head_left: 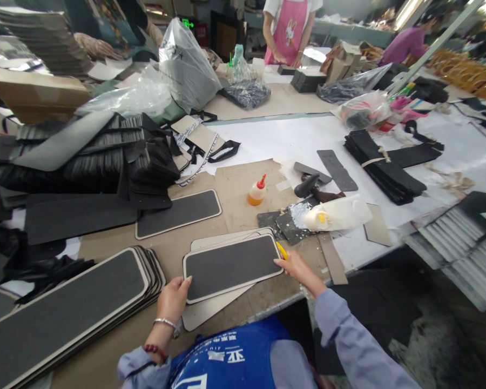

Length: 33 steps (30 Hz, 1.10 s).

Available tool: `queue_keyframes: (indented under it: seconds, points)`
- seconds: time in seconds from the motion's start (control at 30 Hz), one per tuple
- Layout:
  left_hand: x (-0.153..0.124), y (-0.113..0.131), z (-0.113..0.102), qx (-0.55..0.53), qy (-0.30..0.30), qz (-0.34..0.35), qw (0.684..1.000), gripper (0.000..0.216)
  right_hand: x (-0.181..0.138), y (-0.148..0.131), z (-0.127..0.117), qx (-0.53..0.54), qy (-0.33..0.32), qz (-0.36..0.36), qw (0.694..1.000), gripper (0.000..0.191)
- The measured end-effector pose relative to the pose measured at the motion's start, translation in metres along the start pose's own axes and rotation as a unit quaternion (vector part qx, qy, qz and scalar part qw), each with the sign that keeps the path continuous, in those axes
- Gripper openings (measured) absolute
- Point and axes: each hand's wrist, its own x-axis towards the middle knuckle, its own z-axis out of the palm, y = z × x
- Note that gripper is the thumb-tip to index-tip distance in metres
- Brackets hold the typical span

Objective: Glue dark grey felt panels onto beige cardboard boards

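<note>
My left hand (173, 298) pinches the left end of a dark grey rectangular panel (233, 266) with rounded corners and a pale border. At its right end, my right hand (294, 266) grips the same panel. A thin yellow tool (282, 250) sticks out from my right fingers; its kind cannot be made out. Under the panel lie several beige pieces (210, 315), partly hidden by it. Behind it stands a small glue bottle (257, 190) with a red tip and orange liquid inside. Another bordered panel (182, 212) rests flat to the back left.
Bordered panels are stacked (73, 302) at the left, with a tall heap of black pieces (141, 156) behind. A whitish glue-smeared container (336, 214) lies on dark scraps at the right. Tied black strips (383, 165) sit farther right. Across the table stands a person in a pink apron (288, 32).
</note>
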Motion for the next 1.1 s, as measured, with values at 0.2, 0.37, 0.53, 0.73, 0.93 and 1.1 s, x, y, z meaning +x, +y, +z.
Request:
queue_keyframes:
  seconds: [0.2,0.37,0.53,0.73,0.93,1.1]
  points:
    - [0.002,-0.001,0.001,-0.019,0.018,0.008,1.0,0.034,0.0,0.0,0.0,0.014,0.002,0.002,1.0,0.017]
    - [0.002,-0.008,0.005,-0.138,0.002,0.012,0.99,0.033,-0.002,-0.002,-0.003,0.029,-0.011,-0.006,1.0,0.018]
    - [0.001,-0.008,0.004,-0.285,-0.042,-0.035,0.957,0.036,0.003,0.004,0.0,0.066,-0.01,0.003,0.998,0.02]
    - [0.008,-0.007,0.001,-0.289,-0.058,-0.035,0.955,0.028,0.007,0.011,0.004,0.078,-0.023,-0.016,0.997,0.022]
    - [0.012,-0.01,0.004,-0.285,-0.057,-0.027,0.957,0.032,0.003,0.007,0.002,0.059,-0.02,-0.002,0.998,0.017]
    - [0.011,-0.01,0.005,-0.311,-0.068,-0.039,0.947,0.037,-0.002,0.001,-0.001,0.064,-0.02,-0.009,0.998,0.018]
